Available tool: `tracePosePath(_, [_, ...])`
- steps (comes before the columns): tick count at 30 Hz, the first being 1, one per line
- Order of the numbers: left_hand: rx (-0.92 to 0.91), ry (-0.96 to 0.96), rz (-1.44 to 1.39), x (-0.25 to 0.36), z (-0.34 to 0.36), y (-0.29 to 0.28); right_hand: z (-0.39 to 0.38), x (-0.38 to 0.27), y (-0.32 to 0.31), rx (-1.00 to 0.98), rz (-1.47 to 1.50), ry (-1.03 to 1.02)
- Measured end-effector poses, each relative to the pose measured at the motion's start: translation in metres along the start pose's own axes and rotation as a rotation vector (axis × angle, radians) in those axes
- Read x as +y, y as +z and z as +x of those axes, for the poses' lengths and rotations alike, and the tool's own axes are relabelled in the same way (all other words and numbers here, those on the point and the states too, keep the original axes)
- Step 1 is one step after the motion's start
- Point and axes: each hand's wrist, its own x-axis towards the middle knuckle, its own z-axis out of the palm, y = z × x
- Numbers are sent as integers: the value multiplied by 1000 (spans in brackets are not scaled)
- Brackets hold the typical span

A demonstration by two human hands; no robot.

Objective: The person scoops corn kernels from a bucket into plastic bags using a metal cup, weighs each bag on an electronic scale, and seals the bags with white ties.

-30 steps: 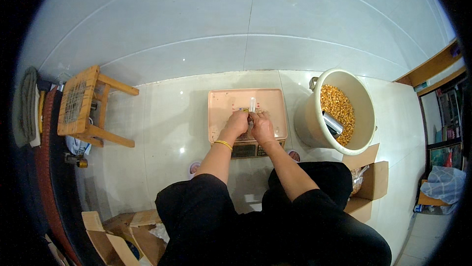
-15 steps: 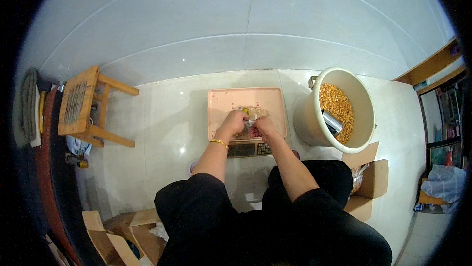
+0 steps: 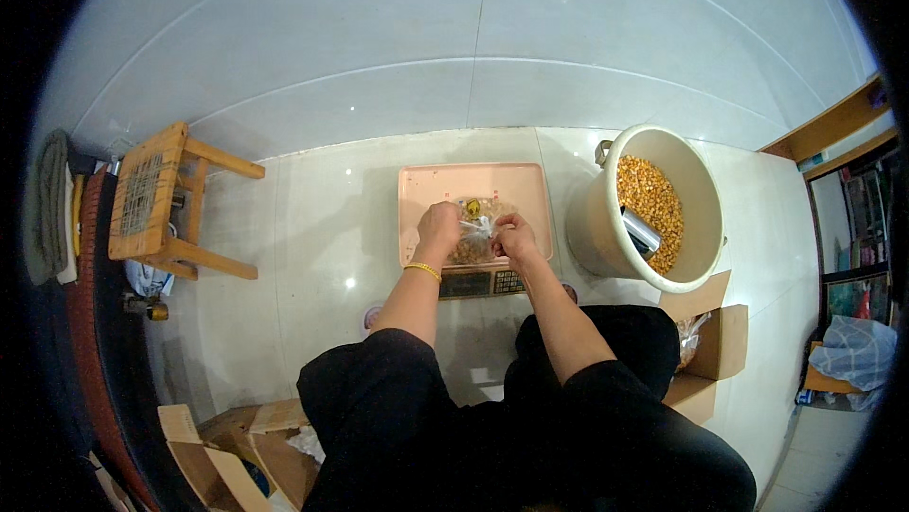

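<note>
A clear plastic bag (image 3: 471,251) with brownish contents and a few coloured printed marks rests on the pink tray (image 3: 412,185) of a weighing scale. Its gathered whitish top lies between my hands. My left hand (image 3: 439,229) is closed at the left side of that gathered plastic, a yellow bracelet on its wrist. On the right side, my right hand (image 3: 514,236) pinches the plastic between thumb and fingers. The scale's dark keypad panel (image 3: 478,283) faces me under my wrists.
A large cream bucket (image 3: 592,228) to the right holds yellow corn kernels (image 3: 653,195) and a metal scoop (image 3: 641,233). An open cardboard box (image 3: 724,341) with bagged goods sits nearer. At left are a wooden stool (image 3: 151,190) and, lower, another open box (image 3: 213,465).
My hands have drawn slightly apart and the gathered white top of the bag now shows between them. My left hand has turned and risen a little.
</note>
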Motion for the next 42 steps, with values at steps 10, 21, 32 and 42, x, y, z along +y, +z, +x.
tracePosePath(10, [335,-167,-269,-3,6,-10,-47,5,36,216,-1343,-810])
tracePosePath(21, [521,61,-341,37,9,-50,-48,-127,-12,-135,-1514,-813])
tracePosePath(32, [360,165,-566,76,-25,-125,-354,-207,-233,490,-1000,-590])
tracePosePath(42, [272,358,-408,130,-85,-216,-331,-14,-395,621,-645,110])
